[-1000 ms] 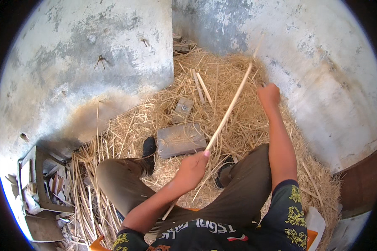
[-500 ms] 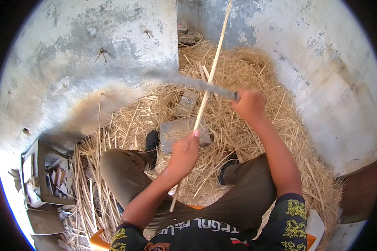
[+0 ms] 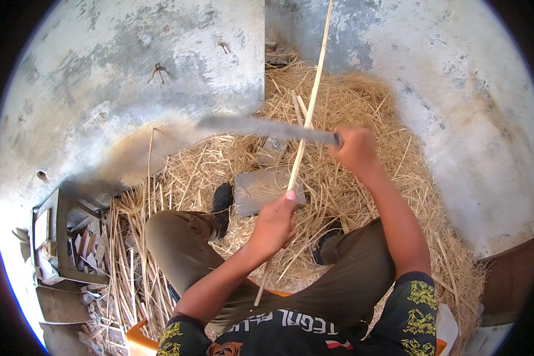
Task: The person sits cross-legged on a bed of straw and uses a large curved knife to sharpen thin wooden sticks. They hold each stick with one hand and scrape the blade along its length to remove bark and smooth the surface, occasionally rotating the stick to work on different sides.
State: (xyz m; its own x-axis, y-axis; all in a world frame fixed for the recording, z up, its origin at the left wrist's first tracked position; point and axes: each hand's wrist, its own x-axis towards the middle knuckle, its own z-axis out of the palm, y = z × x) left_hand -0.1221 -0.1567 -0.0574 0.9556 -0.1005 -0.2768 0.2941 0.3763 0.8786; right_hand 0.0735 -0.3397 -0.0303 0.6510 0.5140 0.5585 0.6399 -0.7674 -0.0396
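A long pale strip of split bamboo or wood (image 3: 318, 80) slants from my lap up past the top of the view. My left hand (image 3: 274, 223) is closed round its lower part, thumb lying along it; the lower end pokes out below my wrist. In my right hand (image 3: 356, 148) is the dark handle of a machete (image 3: 258, 126), with the fist wrapped round it. The long grey blade points left and crosses the strip above my left hand. Its outline is slightly blurred, and I cannot tell whether the edge bites into the wood.
Pale shavings (image 3: 362, 101) cover the floor around my feet. A flat grey block (image 3: 261, 193) lies between my feet. Long thin strips (image 3: 127, 255) are piled at the left, beside a wooden box frame (image 3: 62, 237) holding scraps. Weathered walls (image 3: 136, 77) meet at the far corner.
The whole view has shifted slightly. The machete's blade, strongly blurred before, now looks sharper and lies lower at its tip. Both hands keep their holds.
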